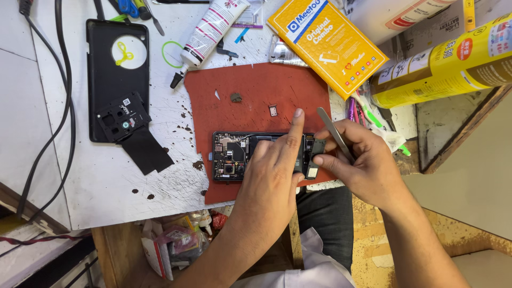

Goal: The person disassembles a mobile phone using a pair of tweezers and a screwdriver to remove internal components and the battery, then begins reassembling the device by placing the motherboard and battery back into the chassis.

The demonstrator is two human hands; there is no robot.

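Hands, two, one opened phone [234, 156], one tweezers [335, 133].

A rust-red mat [256, 90] (brown-stained), a black back cover [106, 64], a yellow box [328, 45] with white lettering

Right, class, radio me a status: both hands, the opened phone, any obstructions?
Left hand pressing on opened phone. Right hand holding tweezers at phone's end. Small loose parts on red mat, clear of hands.

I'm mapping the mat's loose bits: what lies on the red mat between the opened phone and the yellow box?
In the head view, a small metal SIM tray and a dark scrap lie on the red mat there.
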